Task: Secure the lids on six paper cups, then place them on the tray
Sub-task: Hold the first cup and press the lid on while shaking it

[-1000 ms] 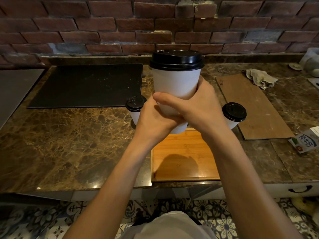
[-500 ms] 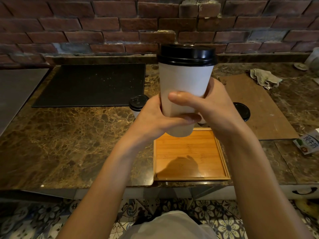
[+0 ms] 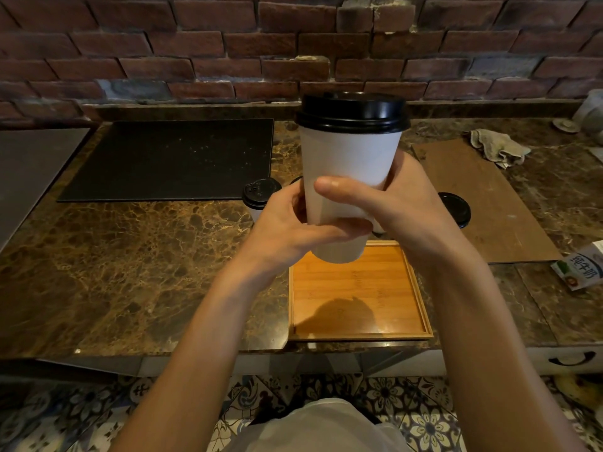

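Head view: left hand [image 3: 283,225] and right hand [image 3: 409,208] clamped round cup [image 3: 349,153] over tray [image 3: 359,285].

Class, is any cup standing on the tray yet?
No: the left hand and right hand hold one cup above the tray; other cups stand on the counter.

The held cup [image 3: 349,177] covers the tray's [image 3: 359,334] far edge and hides my fingers behind it. Beyond the tray's far left corner, my left hand [image 3: 287,230] blocks much of the left cup [image 3: 257,195]; beyond its far right corner, my right hand [image 3: 414,216] leaves only the lid of the right cup [image 3: 455,208] showing. Right of the tray, the carton [image 3: 580,270] is cut off by the frame.
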{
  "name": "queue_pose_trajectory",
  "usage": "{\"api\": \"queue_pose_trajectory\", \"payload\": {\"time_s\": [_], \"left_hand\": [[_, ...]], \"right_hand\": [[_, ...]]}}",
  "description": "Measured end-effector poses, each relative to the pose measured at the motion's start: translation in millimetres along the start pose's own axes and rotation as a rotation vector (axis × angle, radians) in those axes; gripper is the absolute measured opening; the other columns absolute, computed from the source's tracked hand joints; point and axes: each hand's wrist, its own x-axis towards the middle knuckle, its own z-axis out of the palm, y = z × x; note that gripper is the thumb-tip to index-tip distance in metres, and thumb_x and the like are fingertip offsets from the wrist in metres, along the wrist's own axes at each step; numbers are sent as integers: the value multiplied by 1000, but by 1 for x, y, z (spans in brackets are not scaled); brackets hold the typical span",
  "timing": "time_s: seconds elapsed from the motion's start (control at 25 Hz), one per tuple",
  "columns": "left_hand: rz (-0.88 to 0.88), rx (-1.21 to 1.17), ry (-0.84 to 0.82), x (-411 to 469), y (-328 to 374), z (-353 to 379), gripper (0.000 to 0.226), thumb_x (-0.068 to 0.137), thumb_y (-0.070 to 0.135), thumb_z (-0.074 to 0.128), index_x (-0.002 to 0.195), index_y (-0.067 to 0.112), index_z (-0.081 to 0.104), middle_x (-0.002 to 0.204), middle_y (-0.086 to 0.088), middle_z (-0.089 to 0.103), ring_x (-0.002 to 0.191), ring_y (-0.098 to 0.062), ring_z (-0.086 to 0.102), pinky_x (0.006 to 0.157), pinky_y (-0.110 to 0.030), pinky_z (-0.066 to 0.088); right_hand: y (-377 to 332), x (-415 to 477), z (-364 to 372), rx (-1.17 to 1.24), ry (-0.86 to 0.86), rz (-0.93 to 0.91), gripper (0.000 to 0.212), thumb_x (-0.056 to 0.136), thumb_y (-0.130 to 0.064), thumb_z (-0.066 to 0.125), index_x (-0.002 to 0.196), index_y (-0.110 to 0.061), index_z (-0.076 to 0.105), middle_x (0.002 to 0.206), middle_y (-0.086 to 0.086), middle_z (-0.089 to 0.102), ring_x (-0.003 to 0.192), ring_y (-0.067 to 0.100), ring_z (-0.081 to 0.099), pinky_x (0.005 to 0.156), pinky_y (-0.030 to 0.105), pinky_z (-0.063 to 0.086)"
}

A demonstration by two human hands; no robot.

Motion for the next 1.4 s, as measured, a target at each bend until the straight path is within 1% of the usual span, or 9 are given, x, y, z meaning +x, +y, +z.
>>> {"api": "queue_pose_trajectory", "payload": {"time_s": [0.16,0.28,0.44,0.6,0.76,1.0,1.12,1.24,1.4], "left_hand": [[51,51,69,1,1,4,44,66,9,83,97,27,59,88,21,71,84,2,67,64,-10,50],[81,118,153,1,1,9,45,67,8,83,94,31,56,84,29,68,82,7,65,63,-7,48],[91,151,246,3,-1,15,43,63,9,79,91,30,56,80,26,68,82,9,64,63,-5,47],[72,166,267,3,-2,18,45,67,-3,77,86,32,54,78,19,63,76,14,62,59,-3,45],[93,161,185,2,2,14,47,66,-5,78,89,29,53,83,16,63,77,14,63,61,-4,46],[67,109,83,0,6,7,45,68,0,79,94,29,55,84,16,67,81,8,65,63,-6,48],[62,85,20,-1,9,5,38,71,8,78,94,29,55,81,26,68,80,8,65,62,-6,48],[36,12,-51,-3,12,4,35,69,21,75,98,25,57,83,23,69,81,4,66,63,-9,48],[-19,-44,-150,-2,11,3,32,72,11,73,100,17,59,81,15,71,81,0,67,67,-11,49]], "right_hand": [[-4,0,4,-81,103,-6,78,60,-45,81,128,-19,54,113,-3,65,100,9,66,76,26,58],[-5,-1,11,-117,188,-21,84,61,-48,86,131,-19,51,116,-4,62,103,8,63,80,29,59],[-1,-3,24,-158,352,-52,79,64,-47,85,129,-22,47,111,-11,59,103,4,60,82,27,57],[1,-4,30,-247,443,-71,83,62,-56,82,129,-22,47,111,-10,58,105,9,59,86,34,55],[2,-5,23,-232,390,-80,84,59,-55,84,128,-24,48,113,-12,60,102,3,60,81,26,57],[1,-7,17,-147,311,-60,82,58,-52,84,127,-25,49,115,-9,62,103,7,62,83,35,59],[-1,-7,13,-70,253,-42,79,59,-46,82,128,-21,51,113,-7,64,100,7,65,80,32,60],[-2,-8,6,-20,168,-38,73,63,-39,81,127,-18,54,110,-5,66,98,8,67,75,27,59],[-2,-11,1,86,58,-24,63,65,-30,82,120,-14,59,103,1,69,94,13,70,72,23,55]]}}
